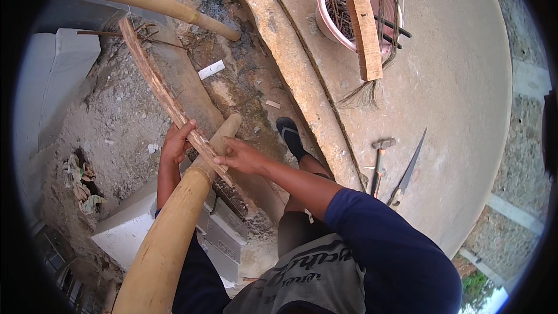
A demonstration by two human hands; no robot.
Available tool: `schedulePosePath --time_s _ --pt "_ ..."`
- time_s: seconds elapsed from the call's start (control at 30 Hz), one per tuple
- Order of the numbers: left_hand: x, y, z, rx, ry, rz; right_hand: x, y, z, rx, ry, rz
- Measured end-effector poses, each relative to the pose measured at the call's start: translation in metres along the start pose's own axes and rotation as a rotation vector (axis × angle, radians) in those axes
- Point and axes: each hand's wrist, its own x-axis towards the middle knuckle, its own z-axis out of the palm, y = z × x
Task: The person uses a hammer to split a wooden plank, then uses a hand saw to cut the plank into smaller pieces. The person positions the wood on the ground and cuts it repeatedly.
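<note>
A long, rough wooden strip (154,84) slants across in front of me, its far end up and to the left. My left hand (177,142) is closed around it near its lower part, thumb on top. Closer to the near end, my right hand (241,156) pinches the strip's edge between thumb and fingers. Just under the strip, a thick bamboo pole (168,227) rises between my arms, and the strip crosses it near its upper end. My left forearm passes partly behind that pole.
A pink bucket (323,20) holds rusty metal pieces and wire, with a wooden block (363,29) across it. A hammer (379,166) and handsaw (410,168) lie on concrete at right. Another bamboo pole (151,0) stands at upper left. Pale blocks (125,229) sit below my left arm.
</note>
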Motion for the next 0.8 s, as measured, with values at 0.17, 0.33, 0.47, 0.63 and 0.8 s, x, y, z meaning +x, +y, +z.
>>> schedulePosePath --time_s 0.17,0.33,0.47,0.63,0.8 --pt "0.000 -0.004 -0.014 0.056 0.006 0.017 -0.144 0.085 -0.119 -0.014 0.171 0.282" --pt "0.004 -0.002 -0.004 0.061 0.011 0.017 -0.320 0.188 -0.221 -0.429 0.677 0.689" --pt "0.007 -0.003 -0.009 0.061 -0.005 0.021 -0.312 0.131 -0.279 -0.401 0.894 0.538" --pt "-0.001 0.004 -0.006 0.044 -0.012 0.024 -0.162 -0.048 -0.330 -0.782 0.996 0.050" --pt "-0.002 0.000 -0.008 0.005 0.004 0.011 -0.077 -0.103 -0.331 -0.780 0.763 0.286"
